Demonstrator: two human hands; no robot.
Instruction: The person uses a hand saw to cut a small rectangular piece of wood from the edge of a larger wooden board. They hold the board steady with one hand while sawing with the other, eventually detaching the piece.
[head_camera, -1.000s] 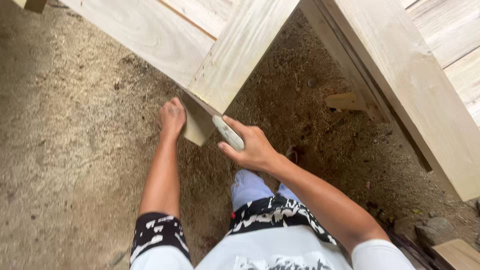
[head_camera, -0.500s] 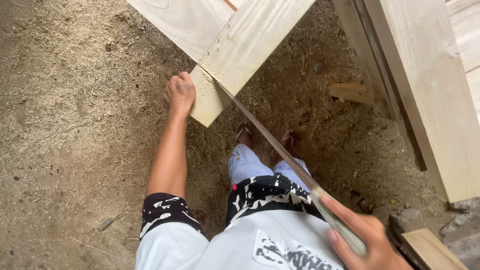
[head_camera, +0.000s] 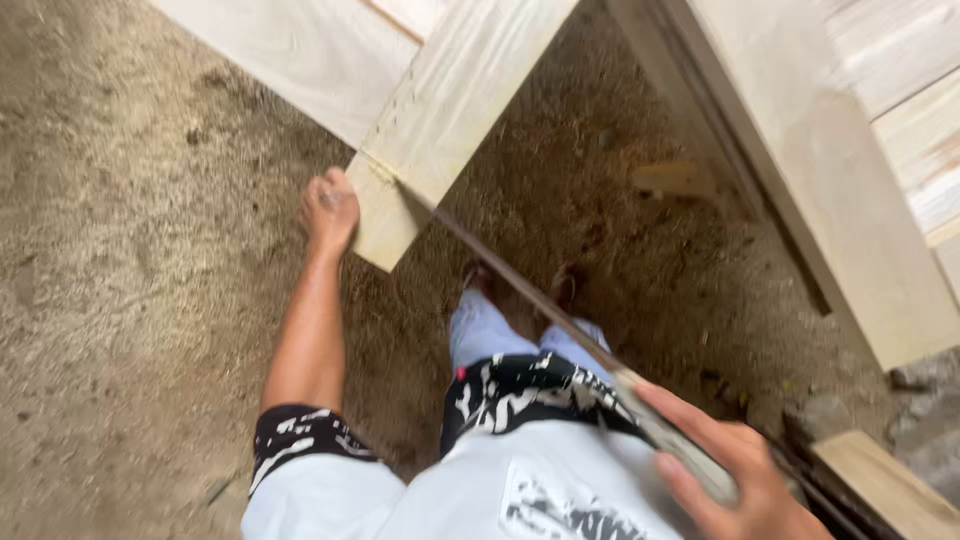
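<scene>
My left hand (head_camera: 329, 209) grips the side of the projecting end (head_camera: 384, 214) of a pale wooden plank (head_camera: 466, 92), at the corner of a wooden frame. My right hand (head_camera: 728, 468) holds the handle of a hand saw at the lower right. The thin saw blade (head_camera: 530, 290) runs diagonally up to the plank, where its tip sits in a cut line across the wood, just above the piece my left hand holds.
A second pale board (head_camera: 300, 62) joins the plank at a right angle. A large wooden panel (head_camera: 830, 180) lies to the right. A wood offcut (head_camera: 672, 178) rests on the sawdust-covered dirt floor (head_camera: 120, 300). My feet (head_camera: 520, 285) stand below the blade.
My right hand has drawn the saw back from the plank toward my body. My left hand stays on the plank end. The view has shifted slightly.
</scene>
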